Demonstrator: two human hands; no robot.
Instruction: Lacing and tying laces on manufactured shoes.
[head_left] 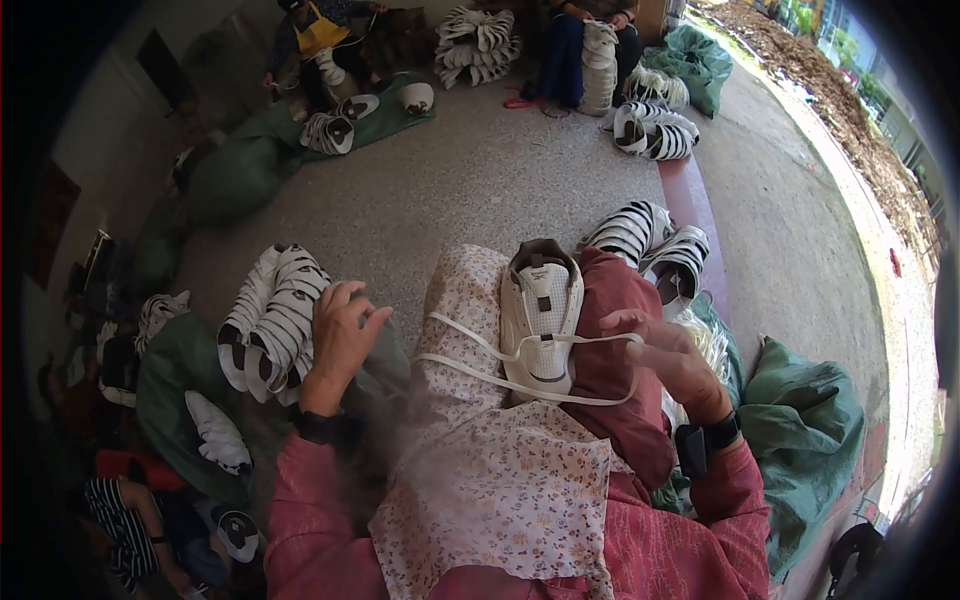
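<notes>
A white and beige shoe upper (543,310) with a dark lining lies over my lap, its toe end toward me. A flat cream shoelace (470,332) runs through it near the toe. One part trails left over my flowered apron (462,290); another stretches right in a loop. My right hand (670,355) is closed on that loop with thumb and fingers, to the right of the upper. Raised on the left, away from the upper, my left hand (345,335) has curled fingers apart from the thumb and nothing visible in them.
Nested shoe uppers stand in stacks at left (275,320) and beyond my right knee (635,235). Green sacks (800,410) lie on both sides, with white laces (705,340) beside the right one. Other people (325,40) sit among stacks at the back; another person (125,530) is at lower left.
</notes>
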